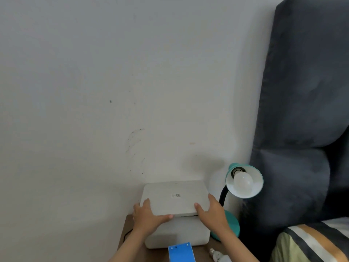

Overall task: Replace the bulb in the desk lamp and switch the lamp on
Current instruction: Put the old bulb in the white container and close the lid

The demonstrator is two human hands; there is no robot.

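Head view puts the desk lamp (243, 181) to the right of the white box (176, 214), its teal shade tipped toward me with a frosted bulb (243, 182) seated in the socket, unlit as far as I can judge; the black gooseneck curves down behind my right hand (210, 210) to a teal base (229, 224) just beside the box; a loose bulb (220, 257) lies on the bench (128, 224) in front of the box, screw cap pointing up and left, glass end cut off by the frame, so its long axis runs roughly diagonal toward my right forearm; a blue card (181, 252) sits just left of that bulb, in front of the box.

Both hands are on the box's lid (174, 197); my left hand (147, 216) grasps its near left corner, thumb under the front edge; my right hand clasps the near right corner, thumb on top; the lid looks tilted up at the back, a gap showing along its front.

The lamp's bulb lies up and to the right of my right hand, near but apart, so that hand is the nearer one for unscrewing; the bulb's axis points out of the shade toward me and slightly down, so I judge the reach would come from the front. Which bulb is the fresh one I cannot tell.
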